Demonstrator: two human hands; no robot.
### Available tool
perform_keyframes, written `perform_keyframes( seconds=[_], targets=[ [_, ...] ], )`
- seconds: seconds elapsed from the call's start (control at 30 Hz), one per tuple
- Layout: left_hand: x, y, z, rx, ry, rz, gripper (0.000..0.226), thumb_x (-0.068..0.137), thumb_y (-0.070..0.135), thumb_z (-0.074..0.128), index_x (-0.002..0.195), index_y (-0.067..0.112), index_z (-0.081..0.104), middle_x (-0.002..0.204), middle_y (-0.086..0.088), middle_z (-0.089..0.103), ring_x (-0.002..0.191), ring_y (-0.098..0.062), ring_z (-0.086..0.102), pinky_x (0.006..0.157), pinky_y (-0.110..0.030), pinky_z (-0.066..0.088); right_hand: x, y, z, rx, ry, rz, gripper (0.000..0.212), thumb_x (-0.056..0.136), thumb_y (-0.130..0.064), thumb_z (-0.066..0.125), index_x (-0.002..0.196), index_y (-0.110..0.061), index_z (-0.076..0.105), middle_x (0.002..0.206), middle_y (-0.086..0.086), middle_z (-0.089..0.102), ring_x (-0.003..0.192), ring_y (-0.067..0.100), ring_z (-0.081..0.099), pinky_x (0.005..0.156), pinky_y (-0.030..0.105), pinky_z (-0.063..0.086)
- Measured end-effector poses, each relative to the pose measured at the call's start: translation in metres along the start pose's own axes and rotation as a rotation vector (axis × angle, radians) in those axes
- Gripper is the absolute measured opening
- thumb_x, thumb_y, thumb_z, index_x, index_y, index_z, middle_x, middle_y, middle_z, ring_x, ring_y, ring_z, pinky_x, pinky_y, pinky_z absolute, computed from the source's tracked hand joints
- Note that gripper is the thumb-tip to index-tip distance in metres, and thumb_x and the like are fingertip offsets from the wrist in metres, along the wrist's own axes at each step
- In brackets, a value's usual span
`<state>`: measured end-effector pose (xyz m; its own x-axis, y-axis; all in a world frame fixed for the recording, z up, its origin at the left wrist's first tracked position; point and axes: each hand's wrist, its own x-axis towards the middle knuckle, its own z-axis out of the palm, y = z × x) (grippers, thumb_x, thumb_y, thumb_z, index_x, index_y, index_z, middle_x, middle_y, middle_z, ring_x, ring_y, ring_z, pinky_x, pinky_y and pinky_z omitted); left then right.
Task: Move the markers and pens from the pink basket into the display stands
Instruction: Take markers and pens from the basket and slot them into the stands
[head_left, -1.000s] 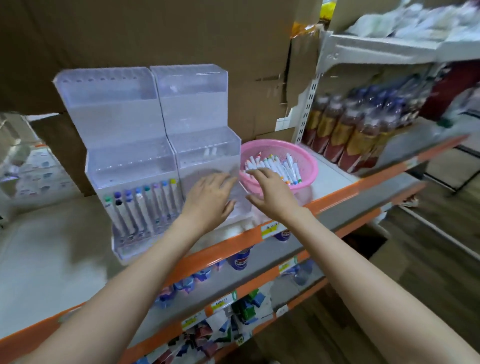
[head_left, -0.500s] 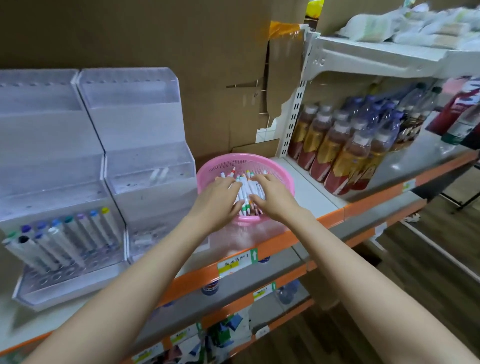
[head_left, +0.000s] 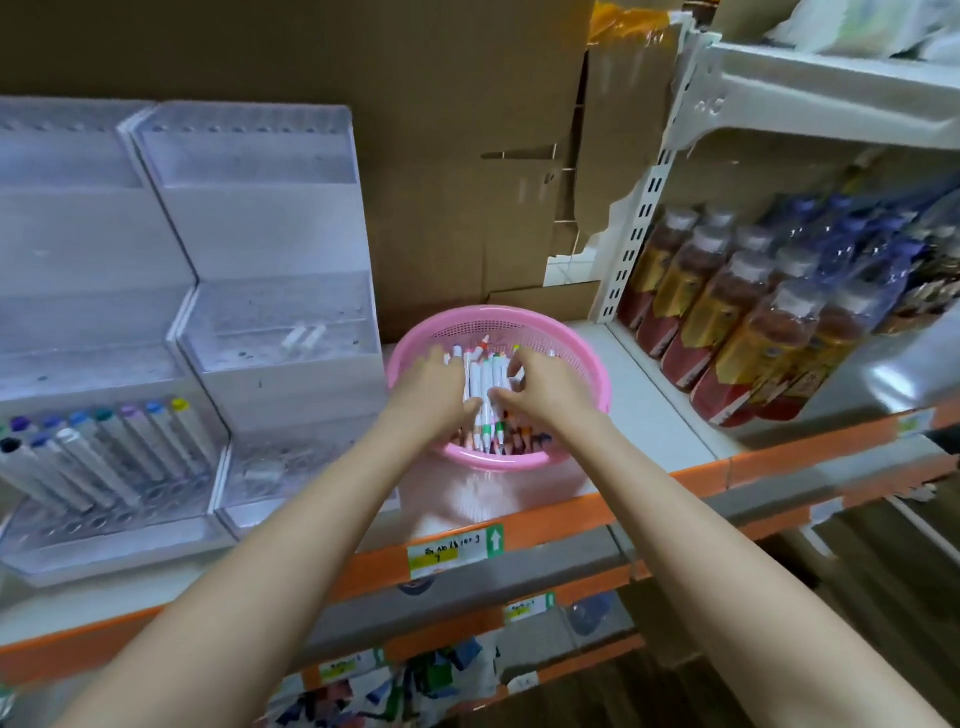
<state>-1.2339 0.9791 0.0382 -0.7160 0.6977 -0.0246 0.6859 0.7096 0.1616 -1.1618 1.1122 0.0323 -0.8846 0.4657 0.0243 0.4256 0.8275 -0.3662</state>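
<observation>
left hand (head_left: 431, 396) flat on markers (head_left: 486, 382) | right hand (head_left: 548, 395) pinching them | shelf tag (head_left: 447, 554) illegible

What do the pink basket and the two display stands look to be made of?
Pink basket: likely moulded plastic, with a glossy rim and a perforated mesh wall. Display stands: probably clear acrylic or similar plastic, hazy; markers show through the front.

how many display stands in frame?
2. The left stand is cut off by the frame's left edge and has markers standing in its bottom tier. The right stand sits between it and the pink basket. More may be hidden beyond the left edge.
</observation>
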Motion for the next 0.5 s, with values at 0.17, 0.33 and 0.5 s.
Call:
perform_keyframes(
  seconds=[0.17, 0.33, 0.5],
  targets=[
    [0.0067, 0.0066, 0.0046, 0.096, 0.014, -0.058, 0.037, 0.094, 0.037, 0.053, 0.114, 0.006, 0.056, 0.109, -0.015, 0.063, 0.096, -0.028, 0.058, 0.071, -0.033, 0.040, 0.0034, 0.0023, 0.0002, 0.067, -0.012, 0.030, 0.040, 0.083, -0.037, 0.067, 0.113, -0.014, 0.053, 0.099, 0.005, 0.064, 0.092, 0.026, 0.061, 0.077, 0.043, 0.052],
    [0.0076, 0.0058, 0.0069, 0.103, 0.160, -0.057, 0.027, 0.099, 0.022, 0.042, 0.091, 0.008, 0.063, 0.091, -0.013, 0.067, 0.083, -0.027, 0.057, 0.065, -0.034, 0.036, 0.0031, 0.0072, -0.0022, 0.114, -0.010, 0.077, 0.025, 0.086, -0.034, 0.066, 0.090, -0.013, 0.055, 0.076, 0.001, 0.056, 0.076, 0.022, 0.056, 0.056, 0.031, 0.041],
    [0.0082, 0.0037, 0.0068, -0.062, 0.149, -0.067, 0.018, 0.079, -0.007, 0.048, 0.074, 0.008, 0.056, 0.082, -0.013, 0.067, 0.073, -0.026, 0.057, 0.057, -0.034, 0.039, 0.0071, 0.0095, -0.0002, 0.205, 0.030, 0.123, 0.027, 0.086, -0.019, 0.058, 0.070, 0.002, 0.064, 0.057, 0.014, 0.062, 0.058, 0.032, 0.064, 0.057, 0.040, 0.055]
  ],
)
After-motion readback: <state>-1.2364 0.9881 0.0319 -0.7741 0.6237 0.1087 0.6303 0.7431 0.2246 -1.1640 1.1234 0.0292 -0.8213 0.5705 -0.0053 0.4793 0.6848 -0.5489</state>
